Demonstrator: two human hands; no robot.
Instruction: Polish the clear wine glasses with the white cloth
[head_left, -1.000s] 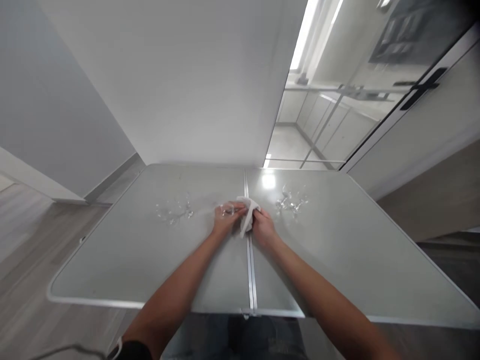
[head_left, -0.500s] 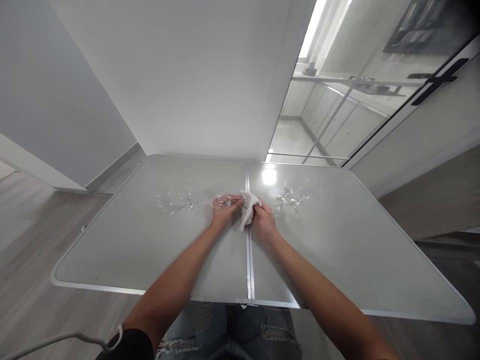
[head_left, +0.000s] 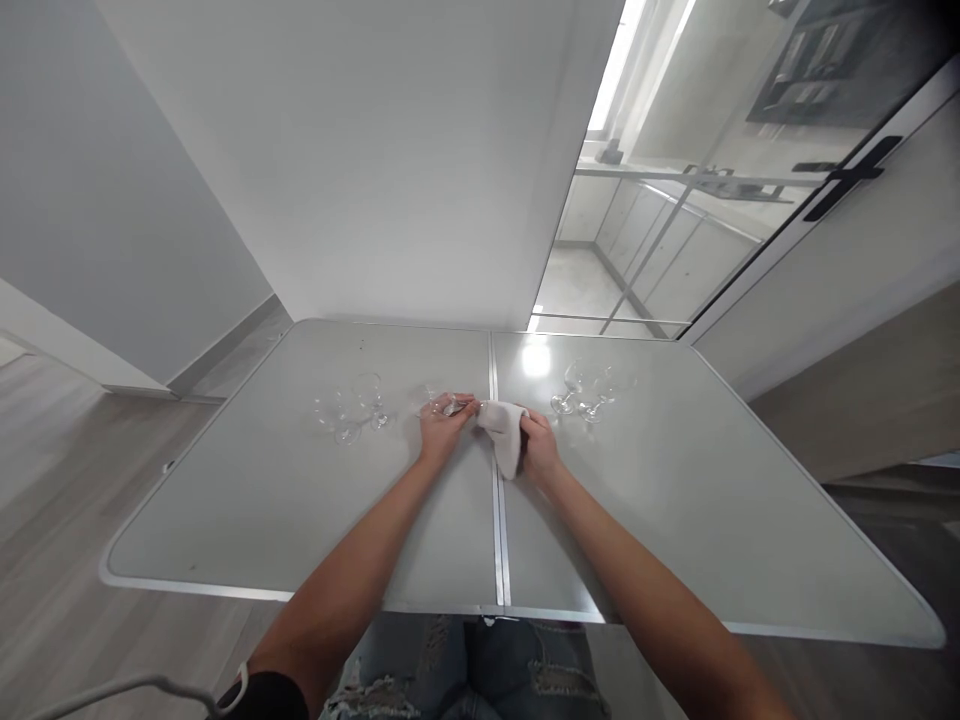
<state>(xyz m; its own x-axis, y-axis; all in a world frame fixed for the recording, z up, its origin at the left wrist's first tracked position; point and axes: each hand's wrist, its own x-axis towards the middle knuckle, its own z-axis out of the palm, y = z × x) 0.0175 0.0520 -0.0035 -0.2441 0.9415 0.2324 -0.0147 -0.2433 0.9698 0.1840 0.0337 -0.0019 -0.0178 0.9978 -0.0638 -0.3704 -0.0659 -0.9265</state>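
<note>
Over the middle of the table, my left hand [head_left: 441, 428] is closed around a clear wine glass [head_left: 429, 400], which lies tilted with its bowl to the left. My right hand [head_left: 541, 446] grips a white cloth [head_left: 504, 432] that hangs down between the two hands. The cloth meets the glass's right end near my left fingertips and hides part of it. Left of my left hand, clear stemmed glasses [head_left: 369, 395] stand on the table. More stemmed glasses [head_left: 574, 385] stand beyond my right hand.
The pale folding table [head_left: 247, 500] has a metal seam [head_left: 498, 545] down its middle and a metal rim. A white wall [head_left: 390, 180] rises behind it. At the back right is a glass-paned door [head_left: 645, 240] with a black handle [head_left: 851, 180]. A pale cable [head_left: 142, 684] runs at lower left.
The cloth has shifted slightly right and now hangs lower, its folds changed. My right hand has moved a little to the right. My left hand still holds the glass.
</note>
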